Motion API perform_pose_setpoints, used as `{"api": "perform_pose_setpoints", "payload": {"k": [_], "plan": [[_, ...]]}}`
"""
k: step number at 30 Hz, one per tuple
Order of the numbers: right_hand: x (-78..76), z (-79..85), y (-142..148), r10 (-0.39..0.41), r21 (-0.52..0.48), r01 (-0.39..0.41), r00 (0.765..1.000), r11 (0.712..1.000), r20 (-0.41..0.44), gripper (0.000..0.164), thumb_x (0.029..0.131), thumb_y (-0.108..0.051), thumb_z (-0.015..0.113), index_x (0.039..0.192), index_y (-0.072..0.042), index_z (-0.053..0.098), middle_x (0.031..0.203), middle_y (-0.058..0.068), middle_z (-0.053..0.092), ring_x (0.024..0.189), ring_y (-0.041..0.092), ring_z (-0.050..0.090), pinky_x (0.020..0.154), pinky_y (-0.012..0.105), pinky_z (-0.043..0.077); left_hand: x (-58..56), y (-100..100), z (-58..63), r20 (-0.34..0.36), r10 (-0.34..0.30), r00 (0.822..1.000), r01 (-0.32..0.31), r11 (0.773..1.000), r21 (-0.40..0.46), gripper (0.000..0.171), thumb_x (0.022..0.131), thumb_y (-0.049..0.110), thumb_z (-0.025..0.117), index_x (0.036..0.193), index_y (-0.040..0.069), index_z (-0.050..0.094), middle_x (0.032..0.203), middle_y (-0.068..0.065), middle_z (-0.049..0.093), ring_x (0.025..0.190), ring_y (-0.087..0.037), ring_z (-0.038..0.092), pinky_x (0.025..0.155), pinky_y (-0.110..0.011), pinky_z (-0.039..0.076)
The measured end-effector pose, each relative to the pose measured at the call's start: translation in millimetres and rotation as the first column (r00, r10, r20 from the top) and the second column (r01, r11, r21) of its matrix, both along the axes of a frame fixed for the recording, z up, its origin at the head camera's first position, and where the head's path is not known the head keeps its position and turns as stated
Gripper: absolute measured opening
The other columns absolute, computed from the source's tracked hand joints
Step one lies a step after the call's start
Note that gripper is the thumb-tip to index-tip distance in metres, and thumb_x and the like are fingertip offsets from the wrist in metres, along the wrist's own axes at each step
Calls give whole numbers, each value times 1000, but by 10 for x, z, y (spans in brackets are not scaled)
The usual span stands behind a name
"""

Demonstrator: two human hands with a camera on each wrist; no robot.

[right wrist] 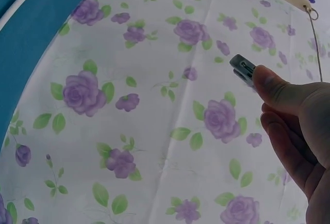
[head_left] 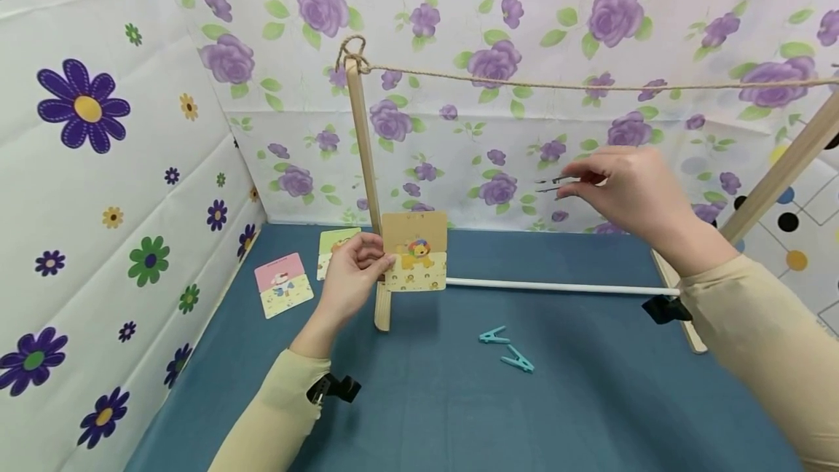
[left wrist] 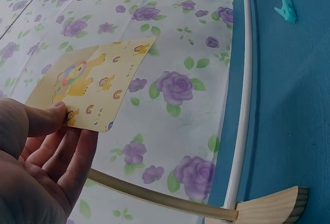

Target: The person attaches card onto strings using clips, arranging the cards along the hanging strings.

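While the left hand (head_left: 352, 268) pinches a tan-and-yellow rectangular card with a lion print (head_left: 415, 252) by its left edge, most of the card juts rightward beyond the fingertips. Well apart, the right hand (head_left: 639, 184) nips a small, narrow dark clip (right wrist: 242, 66), its end poking past thumb and fingers. Two teal clothespins (head_left: 518, 360) lie near each other on the blue table surface (head_left: 426, 414); beige twine (head_left: 557, 85) spans the wooden posts (head_left: 363, 140).

Table (head_left: 446, 414) viewed forward-down from head level; left hand (head_left: 350, 272), right hand (head_left: 632, 188) seen close from wrist level; floral backdrop (head_left: 459, 155) shared by all.
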State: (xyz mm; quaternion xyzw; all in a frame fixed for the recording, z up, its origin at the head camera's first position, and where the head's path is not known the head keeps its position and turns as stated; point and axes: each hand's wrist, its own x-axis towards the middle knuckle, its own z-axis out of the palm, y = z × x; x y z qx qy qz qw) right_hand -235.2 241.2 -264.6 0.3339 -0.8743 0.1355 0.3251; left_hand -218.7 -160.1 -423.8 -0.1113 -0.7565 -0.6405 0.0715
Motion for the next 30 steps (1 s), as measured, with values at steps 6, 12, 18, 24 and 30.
{"api": "perform_pose_setpoints", "payload": {"k": [6,12,18,24,30], "plan": [[-13,93,10,3,-19,-3,1000,1000,-3,24,77,-8,97,98,-8,86,83,4,79,70,19,72,66,20,50,-49,50,48,-13,8,1000,-8,1000,-1,25,100,1,75,121,-2,63,99,-19,74,81,-18,72,74,-36,62],[-40,167,10,19,-21,-20,1000,1000,-16,23,78,-9,97,98,-7,86,85,5,79,71,20,73,70,9,41,-101,91,139,-33,20,999,-20,1000,2,25,100,2,76,122,-1,63,99,-18,73,81,-18,71,73,-32,61],[-52,236,1,37,-28,-38,999,999,-37,23,77,-8,97,97,-6,86,85,6,80,69,21,73,68,8,40,-147,131,229,-45,24,999,-25,1000,-13,24,101,4,76,121,0,64,99,-18,73,85,-23,72,73,-31,61],[-80,311,-14,70,-42,-74,994,996,-84,24,75,-6,98,96,-6,86,83,7,80,69,21,73,64,11,41,-179,169,333,-68,21,997,-23,999,-28,23,101,4,76,120,1,64,99,-18,73,85,-28,72,74,-33,61],[-110,380,-47,69,-75,-77,992,994,-101,23,77,-9,98,97,-7,87,82,6,79,69,21,74,75,3,37,-218,220,435,-79,26,997,-29,999,-39,25,100,5,76,122,2,65,101,-16,73,86,-28,72,79,-48,62]]}}
